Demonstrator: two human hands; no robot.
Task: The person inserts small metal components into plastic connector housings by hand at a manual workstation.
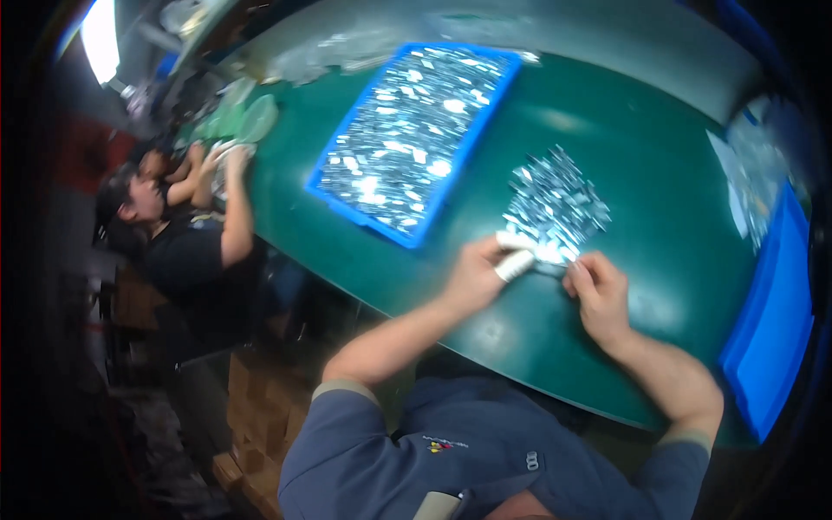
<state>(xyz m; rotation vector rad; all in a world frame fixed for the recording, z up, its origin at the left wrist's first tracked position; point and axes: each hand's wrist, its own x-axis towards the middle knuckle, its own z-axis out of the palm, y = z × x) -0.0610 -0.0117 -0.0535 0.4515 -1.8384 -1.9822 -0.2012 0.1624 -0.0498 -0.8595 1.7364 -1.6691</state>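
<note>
Pile of small, shiny silver strips (pixel 559 198), right of centre.
Lies just above your grip: left hand (pixel 481 276) nearer, right hand (pixel 600 299) beside; fingers curled, whether closed on strips, cannot tell.

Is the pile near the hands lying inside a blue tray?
No, the pile of metallic pieces lies on the green table, beside the filled blue tray.
</note>
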